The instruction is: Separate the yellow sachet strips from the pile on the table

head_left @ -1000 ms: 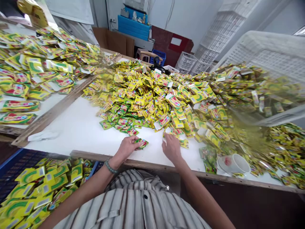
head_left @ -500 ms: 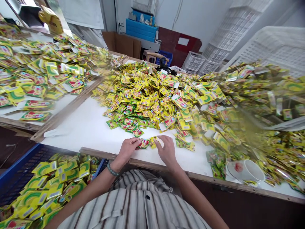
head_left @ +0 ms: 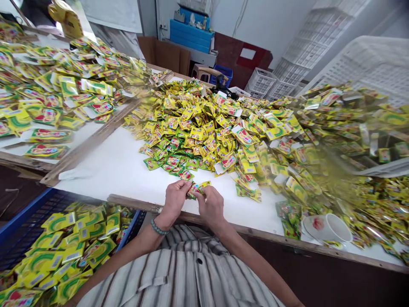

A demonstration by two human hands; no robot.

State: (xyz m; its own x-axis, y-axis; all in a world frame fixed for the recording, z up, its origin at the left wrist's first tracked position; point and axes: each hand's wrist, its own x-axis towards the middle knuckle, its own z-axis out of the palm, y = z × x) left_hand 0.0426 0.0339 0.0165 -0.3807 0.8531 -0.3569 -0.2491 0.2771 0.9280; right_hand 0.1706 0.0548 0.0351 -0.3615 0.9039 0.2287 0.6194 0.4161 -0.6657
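Note:
My left hand (head_left: 175,199) pinches a small green-and-red packet (head_left: 192,190) between thumb and fingers, just above the white table near its front edge. Close beside it, my right hand (head_left: 211,205) is closed with its thumb at the same spot. A yellow packet (head_left: 205,184) sticks out at the right fingertips, and the fingers partly cover both packets. Beyond the hands lies a heap of small yellow and green packets (head_left: 191,136). Flat yellow boxes with white flaps (head_left: 244,135) lie among and beside them on the right.
A wooden strip (head_left: 92,140) divides off more flat boxes (head_left: 41,113) at the left. Below the edge, a blue crate (head_left: 28,217) holds yellow boxes. At the right are a white cup (head_left: 329,228) on its side and a tipped white basket (head_left: 364,55) spilling boxes.
My right hand has moved left toward my left hand, and its spread thumb and fingers have closed at the yellow packet. The two packets are now together between the hands.

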